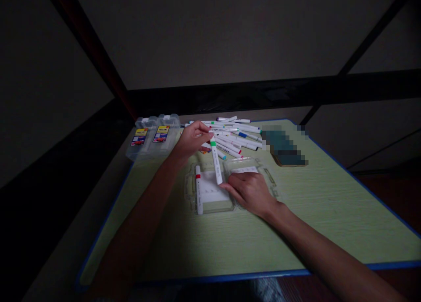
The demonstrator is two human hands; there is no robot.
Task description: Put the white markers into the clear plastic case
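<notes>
A white marker with a green band point(215, 161) slants over a clear plastic case point(217, 209) that lies opened flat on the table. My left hand point(194, 140) is closed on the marker's upper end. Over the case's right half rests my right hand point(251, 192), fingers curled, with its thumb tip at the marker's lower end. Whether the thumb touches the marker, and what lies under those fingers, I cannot tell. Inside the case's left half, along its left side, is a white marker with a red band point(198, 190). White paper point(213, 186) shows in the case.
Behind my left hand lies a loose pile of white markers point(243, 140) with coloured bands. Clear cases with yellow labels point(149, 137) stand at the back left. A pixelated, phone-like slab point(286, 148) is on the right. The greenish table point(329, 223) has a blue edge.
</notes>
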